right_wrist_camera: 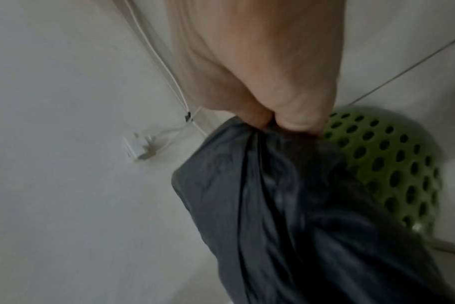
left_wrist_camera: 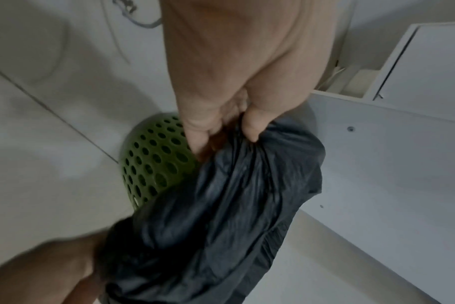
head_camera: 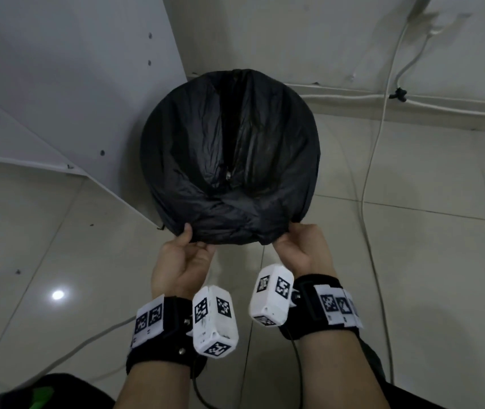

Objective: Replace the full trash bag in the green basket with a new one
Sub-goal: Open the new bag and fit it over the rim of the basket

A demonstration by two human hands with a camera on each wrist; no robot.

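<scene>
A black trash bag is draped over the round basket, its edge folded down over the rim. The green basket with round holes shows beneath the bag in both wrist views, as does its wall. My left hand pinches the bag's near edge on the left, fingers curled into the plastic. My right hand grips the near edge on the right, thumb and fingers bunched on the bag. The basket is hidden by the bag in the head view.
A white cabinet panel stands just left of the basket. White cables run along the tiled floor and wall at the right, with a wall socket nearby. Open floor tiles lie in front of the basket.
</scene>
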